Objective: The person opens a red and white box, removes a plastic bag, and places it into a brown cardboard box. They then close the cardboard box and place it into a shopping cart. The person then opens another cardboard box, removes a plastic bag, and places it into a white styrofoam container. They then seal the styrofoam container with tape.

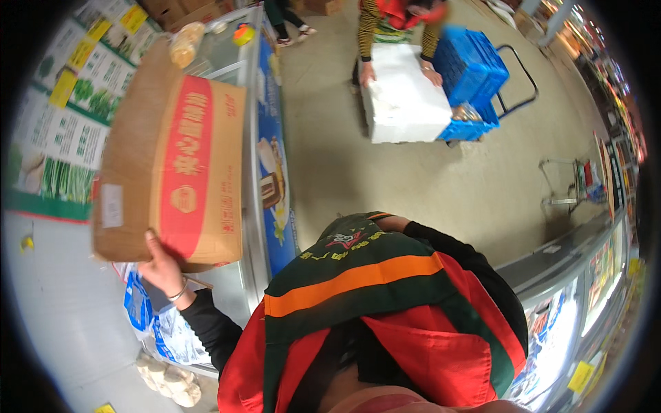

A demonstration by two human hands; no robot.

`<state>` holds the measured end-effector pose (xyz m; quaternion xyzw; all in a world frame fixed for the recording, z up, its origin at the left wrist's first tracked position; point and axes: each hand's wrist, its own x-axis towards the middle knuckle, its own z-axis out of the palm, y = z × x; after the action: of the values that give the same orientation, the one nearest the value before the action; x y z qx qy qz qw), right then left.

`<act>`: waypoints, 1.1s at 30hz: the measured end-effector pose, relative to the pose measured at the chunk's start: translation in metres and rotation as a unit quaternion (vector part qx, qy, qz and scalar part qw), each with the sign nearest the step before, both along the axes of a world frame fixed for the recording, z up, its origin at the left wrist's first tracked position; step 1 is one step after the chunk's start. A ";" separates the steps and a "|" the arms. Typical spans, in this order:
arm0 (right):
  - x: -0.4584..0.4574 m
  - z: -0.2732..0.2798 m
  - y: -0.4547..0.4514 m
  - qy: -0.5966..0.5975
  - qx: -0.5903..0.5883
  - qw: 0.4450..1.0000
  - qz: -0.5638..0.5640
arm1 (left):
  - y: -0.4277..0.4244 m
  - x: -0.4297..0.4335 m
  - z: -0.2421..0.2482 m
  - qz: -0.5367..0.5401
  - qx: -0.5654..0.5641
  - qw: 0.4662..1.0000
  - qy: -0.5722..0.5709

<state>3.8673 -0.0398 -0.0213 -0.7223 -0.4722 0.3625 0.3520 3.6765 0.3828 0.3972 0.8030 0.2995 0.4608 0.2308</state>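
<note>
My left hand (162,268) grips the near end of a large cardboard box (227,155) with a red printed band, its thumb on the upper face and its fingers hidden below. The box lies on or just above a glass-topped chest freezer (250,129) on my left. My right arm bends in towards my waist, and the right hand is hidden behind my green and orange apron (356,279). Blue and white plastic bags (175,333) lie beside my left forearm. A packaged item (187,44) and a small yellow and orange object (244,35) sit beyond the box.
Ahead, a co-worker rests both hands on a white foam box (408,98) beside blue crates (470,67) on a hand cart (524,100). A shopping cart (573,180) stands at right, near display freezers (557,263). Another person's legs (286,23) show at the top.
</note>
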 end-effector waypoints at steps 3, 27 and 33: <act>0.011 -0.006 -0.063 0.076 -0.092 0.992 -0.033 | -0.055 0.030 0.028 -0.043 -0.074 0.991 -0.106; -0.148 0.222 -0.404 0.154 -0.132 0.819 -0.537 | -0.570 0.387 -0.154 -0.774 -0.236 0.430 0.401; -0.162 0.188 -0.472 0.095 0.185 0.601 -0.772 | -0.754 0.389 -0.240 -0.786 -0.069 0.494 0.366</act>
<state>3.7052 -0.5122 0.1664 -0.6990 0.2396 -0.0727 0.6698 4.0660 -0.3712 0.1571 0.7844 -0.3669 -0.2684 0.4220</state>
